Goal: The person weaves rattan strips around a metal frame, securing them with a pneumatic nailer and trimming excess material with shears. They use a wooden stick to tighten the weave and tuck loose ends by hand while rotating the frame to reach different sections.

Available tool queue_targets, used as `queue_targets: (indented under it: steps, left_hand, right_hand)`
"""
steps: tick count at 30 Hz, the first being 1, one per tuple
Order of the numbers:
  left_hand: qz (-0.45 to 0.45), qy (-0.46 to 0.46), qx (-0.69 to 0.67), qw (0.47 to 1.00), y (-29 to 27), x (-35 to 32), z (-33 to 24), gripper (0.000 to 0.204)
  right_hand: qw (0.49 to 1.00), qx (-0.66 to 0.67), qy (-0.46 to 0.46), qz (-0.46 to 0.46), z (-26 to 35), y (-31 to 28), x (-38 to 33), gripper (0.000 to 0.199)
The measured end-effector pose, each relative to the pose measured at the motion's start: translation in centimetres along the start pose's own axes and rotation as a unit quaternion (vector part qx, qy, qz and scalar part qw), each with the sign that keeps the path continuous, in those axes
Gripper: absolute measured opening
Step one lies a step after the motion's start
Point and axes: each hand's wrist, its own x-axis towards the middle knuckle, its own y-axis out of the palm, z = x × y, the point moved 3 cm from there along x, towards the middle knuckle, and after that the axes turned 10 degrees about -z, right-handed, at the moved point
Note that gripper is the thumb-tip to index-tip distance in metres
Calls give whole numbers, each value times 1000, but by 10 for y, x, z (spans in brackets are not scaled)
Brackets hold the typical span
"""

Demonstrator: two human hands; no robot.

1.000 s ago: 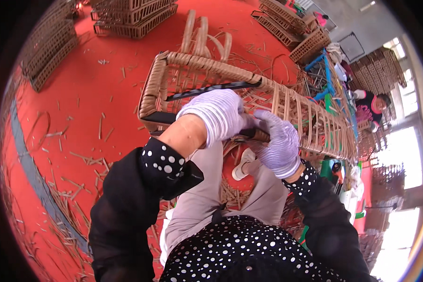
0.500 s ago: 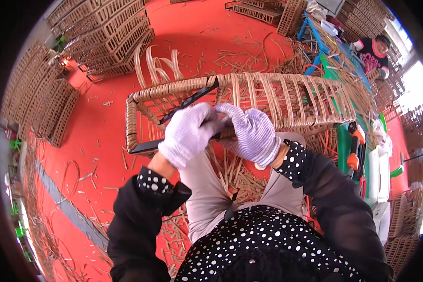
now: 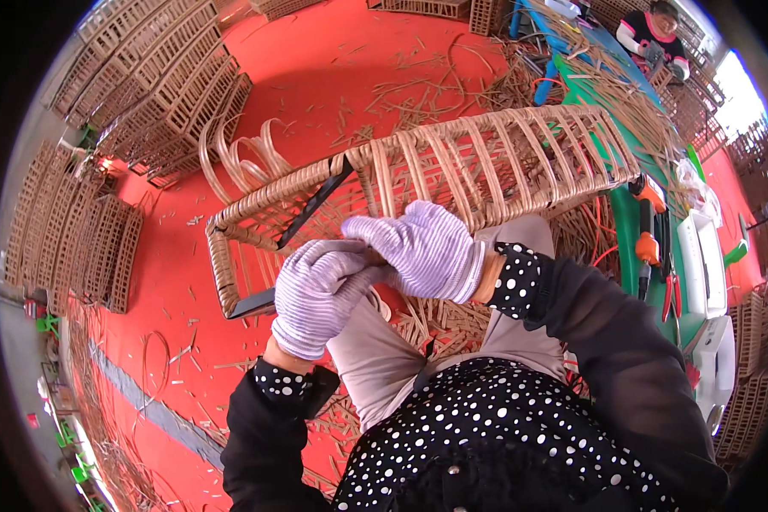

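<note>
A long woven rattan frame point(image 3: 503, 158) lies tilted across my lap, its right end farther from me. Tan strips wrap its rails and cross it, while bare black metal shows on a crossbar point(image 3: 316, 203) and at the near left corner. Both my hands wear white-and-lilac striped gloves and meet at the near rail. My left hand point(image 3: 320, 294) has its fingers closed at that rail. Beside it, my right hand point(image 3: 422, 252) is closed with its fingertips meeting the left's. A brown bit shows between them; what they pinch is mostly hidden. Loose strip ends point(image 3: 243, 162) curl up behind the frame's left part.
Stacks of woven frames point(image 3: 145, 85) stand at the far left. Cut strip scraps point(image 3: 439, 320) litter the red floor. On the right, a green-topped table point(image 3: 627, 247) bears an orange-and-black power tool point(image 3: 648, 243) and white trays point(image 3: 704, 264). Another person point(image 3: 653, 43) works beyond it.
The frame's left end has swung nearer to me and its right end away, making it more tilted. My right hand now reaches over toward the left one. The view has shifted slightly.
</note>
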Motion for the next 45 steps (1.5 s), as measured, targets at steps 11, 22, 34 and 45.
queue_targets:
  steps: [11,22,34,45]
  left_hand:
    - [127,-207,-2,970,-6,10,4,32]
    - [100,-222,6,970,6,-10,-1,39]
    - [62,-164,67,982,0,-30,-22,33]
    - [40,-128,87,987,4,-39,-21,28]
  right_hand:
    - [988,-12,-25,-150,-12,-49,-25,50]
    - [640,-278,708,-104,-206,-258,-290,70]
    - [620,-53,782,-43,-324,-285,-377,48]
    - [769,228,575,-164,-122,-321,-162,34]
